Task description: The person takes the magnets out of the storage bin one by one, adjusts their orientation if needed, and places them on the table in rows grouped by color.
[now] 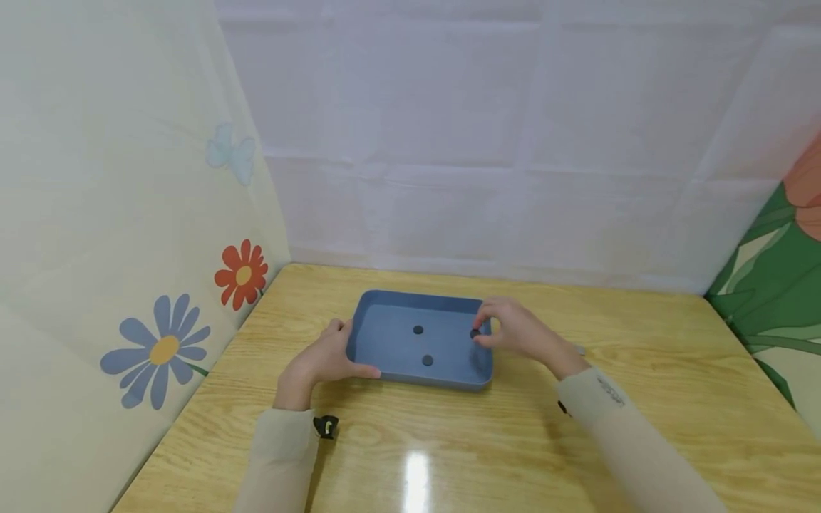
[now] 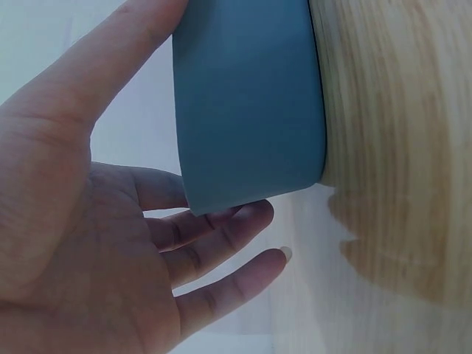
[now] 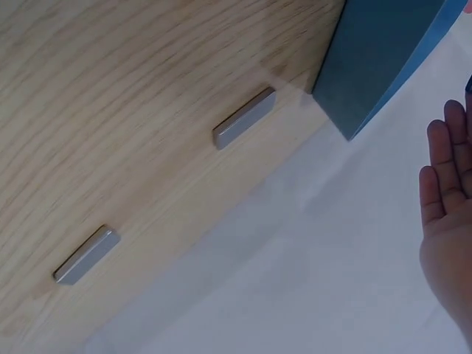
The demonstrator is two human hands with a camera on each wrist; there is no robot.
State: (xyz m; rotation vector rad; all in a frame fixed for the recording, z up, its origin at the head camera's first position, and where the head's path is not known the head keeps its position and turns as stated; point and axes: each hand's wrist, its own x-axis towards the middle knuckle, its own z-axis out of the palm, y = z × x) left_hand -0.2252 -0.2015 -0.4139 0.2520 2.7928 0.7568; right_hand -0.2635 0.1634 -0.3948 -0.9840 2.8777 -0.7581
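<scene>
The two hands are apart, one at each end of the tray (image 1: 385, 345). The left hand (image 1: 326, 356) grips its left end, thumb along the near wall and fingers at the side. At the right end, the right hand (image 1: 516, 329) pinches a dark disc (image 1: 475, 333) between thumb and fingers; whether that disc touches the tray cannot be told. Two more discs (image 1: 418, 330) lie in the tray between the hands. On the bench (image 1: 410, 427), two metal bars (image 3: 245, 118) lie near the right hand, outside the tray.
</scene>
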